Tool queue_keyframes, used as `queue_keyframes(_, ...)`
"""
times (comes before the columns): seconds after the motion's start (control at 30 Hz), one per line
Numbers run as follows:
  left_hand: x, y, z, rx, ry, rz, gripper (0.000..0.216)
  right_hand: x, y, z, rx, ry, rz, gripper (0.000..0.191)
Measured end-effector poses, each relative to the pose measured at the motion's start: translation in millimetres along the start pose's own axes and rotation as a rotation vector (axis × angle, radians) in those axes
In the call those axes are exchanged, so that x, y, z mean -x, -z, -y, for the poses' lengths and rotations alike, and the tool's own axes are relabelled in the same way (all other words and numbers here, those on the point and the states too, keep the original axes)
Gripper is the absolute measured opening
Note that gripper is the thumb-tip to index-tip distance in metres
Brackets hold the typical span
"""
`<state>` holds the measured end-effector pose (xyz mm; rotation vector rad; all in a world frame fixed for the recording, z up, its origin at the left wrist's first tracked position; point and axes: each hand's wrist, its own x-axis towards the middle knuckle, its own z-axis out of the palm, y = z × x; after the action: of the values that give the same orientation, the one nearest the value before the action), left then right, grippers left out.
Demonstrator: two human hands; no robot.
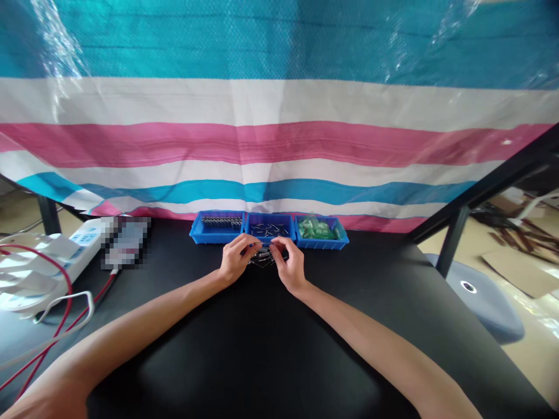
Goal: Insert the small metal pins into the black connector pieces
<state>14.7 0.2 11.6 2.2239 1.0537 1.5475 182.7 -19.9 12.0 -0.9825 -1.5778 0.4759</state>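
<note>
My left hand (237, 258) and my right hand (290, 263) are close together above the black tabletop, just in front of the bins. The fingertips of each hand are pinched, and something small and thin seems to lie between them; its kind is too small to make out. Beneath and between the hands is a pile of small metal pieces (263, 256), partly covered by the fingers. Right behind them stands the middle blue bin (248, 233), with thin metal pins (268, 228) scattered inside it.
The left blue bin (205, 238) holds a row of metal parts (222, 222); the right blue bin (321, 245) holds green packets (318, 228). A white power strip (85, 238) with cables lies at left. A striped sheet (262, 145) hangs behind; a grey stool (484, 302) stands right.
</note>
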Motion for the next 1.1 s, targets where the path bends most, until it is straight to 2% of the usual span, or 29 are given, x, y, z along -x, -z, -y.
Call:
queue_keyframes(0.37, 0.5, 0.0, 0.1, -0.002, 0.003, -0.001, 0.012, 0.6, -0.5, -1.9, -0.001, -0.009, -0.019, 0.009)
queue_keyframes(1.1, 1.7, 0.7, -0.8, 0.019, -0.036, -0.015, 0.012, 1.1, -0.6, -2.3, 0.036, -0.027, -0.032, 0.013)
